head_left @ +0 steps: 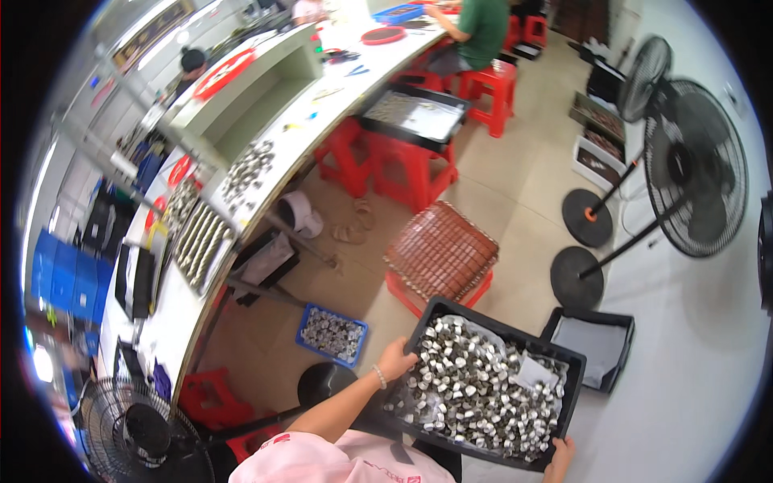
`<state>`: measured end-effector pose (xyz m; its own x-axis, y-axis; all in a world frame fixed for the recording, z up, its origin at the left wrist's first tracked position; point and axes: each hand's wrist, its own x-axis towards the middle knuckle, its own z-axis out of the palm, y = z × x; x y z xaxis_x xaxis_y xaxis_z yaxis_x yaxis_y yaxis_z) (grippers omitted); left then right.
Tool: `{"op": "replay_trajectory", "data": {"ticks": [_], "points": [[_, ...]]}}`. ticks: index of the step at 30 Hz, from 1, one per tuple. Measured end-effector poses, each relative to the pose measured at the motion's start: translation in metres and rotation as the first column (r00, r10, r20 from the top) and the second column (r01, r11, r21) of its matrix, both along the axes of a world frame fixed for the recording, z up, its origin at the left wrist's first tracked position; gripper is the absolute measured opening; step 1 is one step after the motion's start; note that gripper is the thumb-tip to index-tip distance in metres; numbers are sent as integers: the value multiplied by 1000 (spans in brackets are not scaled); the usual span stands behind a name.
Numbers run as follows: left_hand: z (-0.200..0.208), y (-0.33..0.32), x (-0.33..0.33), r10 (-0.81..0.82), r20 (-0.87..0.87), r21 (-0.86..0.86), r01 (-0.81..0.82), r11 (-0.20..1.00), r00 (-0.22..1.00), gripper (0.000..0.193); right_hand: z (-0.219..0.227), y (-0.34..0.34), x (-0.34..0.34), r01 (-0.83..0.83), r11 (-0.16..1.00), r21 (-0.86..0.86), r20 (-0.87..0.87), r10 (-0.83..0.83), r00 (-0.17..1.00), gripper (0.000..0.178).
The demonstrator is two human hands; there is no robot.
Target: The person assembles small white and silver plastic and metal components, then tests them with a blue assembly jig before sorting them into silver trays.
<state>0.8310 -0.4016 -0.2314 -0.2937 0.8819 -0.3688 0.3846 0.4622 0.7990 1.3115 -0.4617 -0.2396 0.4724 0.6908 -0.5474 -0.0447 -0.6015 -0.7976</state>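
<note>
A black tray is held at waist height, tilted in view. Its plastic lining is heaped with small silvery, cap-like metal pieces, and a white paper slip lies on top of them. My left hand grips the tray's left side, with a beaded bracelet at the wrist. At the near right corner, my right hand is closed on the rim; part of it is cut off by the lower edge.
A red stool with a brown woven seat mat stands ahead. Behind the held tray is another black tray. Standing fans line the right wall. A blue tray of pieces lies below the long white workbench. A person in green sits beyond.
</note>
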Motion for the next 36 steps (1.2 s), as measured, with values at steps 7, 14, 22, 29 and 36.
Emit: {"op": "replay_trajectory", "data": {"ticks": [7, 14, 22, 29, 36], "points": [[71, -91, 10, 307, -58, 95, -300, 949, 950, 22, 40, 42, 1, -256, 956, 141, -50, 265, 963, 21], [71, -91, 17, 410, -118, 198, -383, 902, 904, 17, 13, 98, -2, -395, 909, 137, -47, 404, 914, 20], [9, -94, 14, 422, -5, 279, -404, 871, 907, 19, 34, 116, -12, -452, 889, 66, 319, 411, 854, 24], [-23, -107, 0, 409, -114, 270, -368, 890, 905, 14, 47, 116, -36, -469, 883, -17, 368, 441, 818, 25], [4, -105, 18, 439, -202, 65, -436, 898, 875, 40, 91, 171, -86, -863, 455, 219, 613, 624, 485, 40]]}}
